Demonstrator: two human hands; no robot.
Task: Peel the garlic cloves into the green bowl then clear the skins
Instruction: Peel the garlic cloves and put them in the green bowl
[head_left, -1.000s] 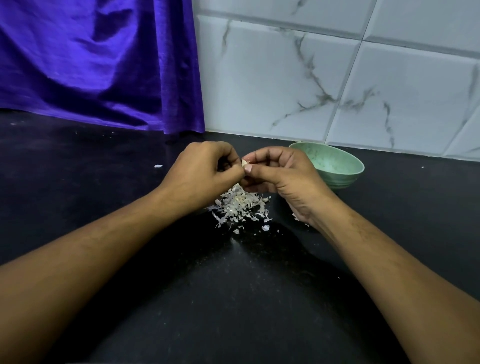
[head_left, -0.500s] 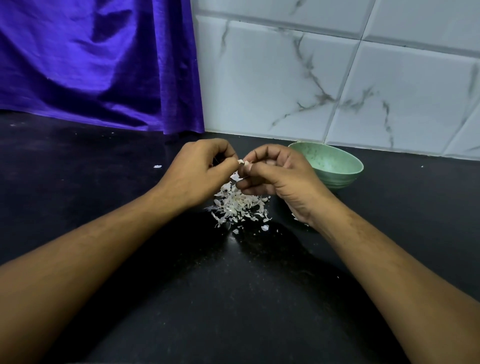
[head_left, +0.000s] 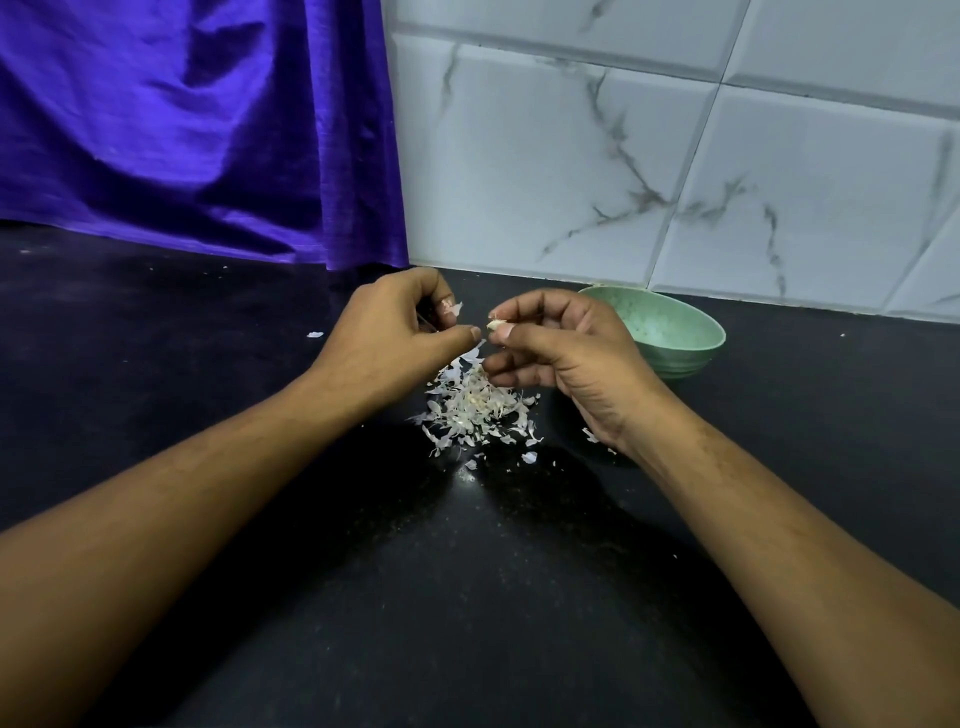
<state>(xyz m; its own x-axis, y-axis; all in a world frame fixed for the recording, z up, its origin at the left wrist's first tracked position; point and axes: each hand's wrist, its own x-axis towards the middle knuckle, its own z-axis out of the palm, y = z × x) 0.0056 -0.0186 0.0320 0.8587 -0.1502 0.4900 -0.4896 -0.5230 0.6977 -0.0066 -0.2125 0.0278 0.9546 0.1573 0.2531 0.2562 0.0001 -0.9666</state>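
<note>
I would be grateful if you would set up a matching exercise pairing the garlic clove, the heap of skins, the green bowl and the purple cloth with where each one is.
Things:
1. small pale garlic clove
2. heap of papery white garlic skins
3. round green bowl
4. shiny purple cloth

Places:
A. hanging at the back left
B. spread on the black countertop, below the clove
C. pinched in the fingertips of the right hand
D. near the marbled white tile wall, beyond the right hand

Pairs: 1-C, 2-B, 3-D, 4-A.
</note>
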